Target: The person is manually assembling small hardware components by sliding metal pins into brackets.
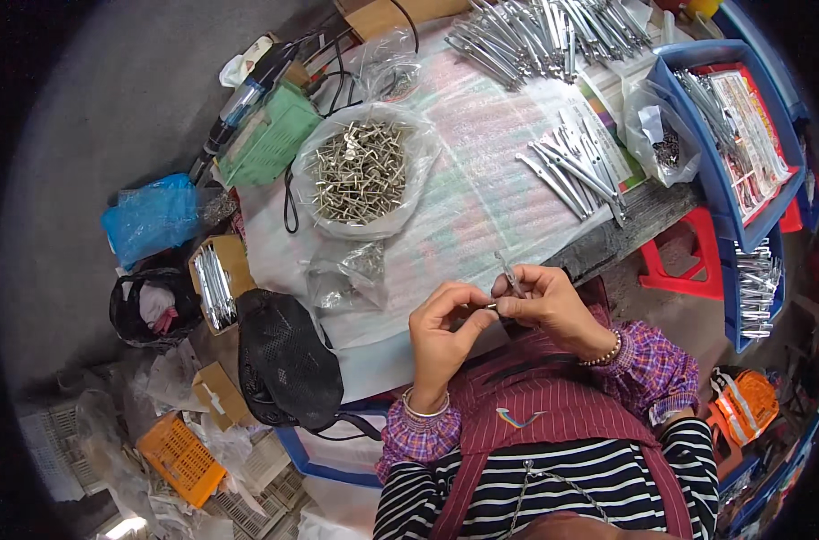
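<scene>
Above the table's near edge my two hands are close together, fingertips nearly meeting. My left hand (446,335) is closed in a pinch on a small metal pin (491,307), most of it covered by the fingers. My right hand (555,310) is closed around a slim silvery metal strip (509,274), whose upper end sticks out past the fingers. Beyond them lies a clear plastic bag (412,202) heaped with short metal pins (360,171). To the right of that, several loose metal strips (576,171) rest on the covered tabletop (468,189).
A large pile of metal strips (553,40) lies at the far edge. Blue bins (759,229) stand at the right, near a red stool (688,256). At the left are a black mesh bag (288,360), a green basket (270,135) and an orange crate (182,459).
</scene>
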Tool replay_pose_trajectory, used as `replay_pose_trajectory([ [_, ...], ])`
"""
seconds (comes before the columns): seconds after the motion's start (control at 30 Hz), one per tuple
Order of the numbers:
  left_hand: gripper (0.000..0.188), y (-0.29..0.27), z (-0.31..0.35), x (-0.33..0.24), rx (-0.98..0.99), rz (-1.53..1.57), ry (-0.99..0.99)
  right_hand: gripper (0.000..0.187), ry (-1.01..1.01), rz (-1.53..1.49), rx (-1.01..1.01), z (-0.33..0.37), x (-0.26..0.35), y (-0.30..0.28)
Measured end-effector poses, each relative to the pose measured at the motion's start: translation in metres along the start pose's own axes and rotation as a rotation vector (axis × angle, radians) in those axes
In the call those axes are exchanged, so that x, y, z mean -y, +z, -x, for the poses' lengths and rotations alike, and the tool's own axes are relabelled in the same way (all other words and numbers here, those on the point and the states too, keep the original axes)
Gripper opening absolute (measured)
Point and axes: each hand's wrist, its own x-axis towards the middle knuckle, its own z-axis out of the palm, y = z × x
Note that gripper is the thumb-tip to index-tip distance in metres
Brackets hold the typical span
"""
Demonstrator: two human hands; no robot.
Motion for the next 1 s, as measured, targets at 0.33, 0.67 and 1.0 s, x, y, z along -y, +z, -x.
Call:
replay_pose_trajectory([
  [0.33,0.018,-0.003,0.002,-0.011,0.013,-0.224,0.039,0.021,0.009,0.031,0.016,-0.001,0.002,0.001],
  [0.67,0.015,-0.003,0.001,-0.018,0.019,-0.303,0.132,0.021,0.028,0.050,0.022,-0.002,-0.001,0.001],
  [1.0,0.012,-0.002,0.000,-0.012,0.017,-0.293,0.169,0.023,-0.005,0.071,0.034,-0.003,-0.005,0.001],
])
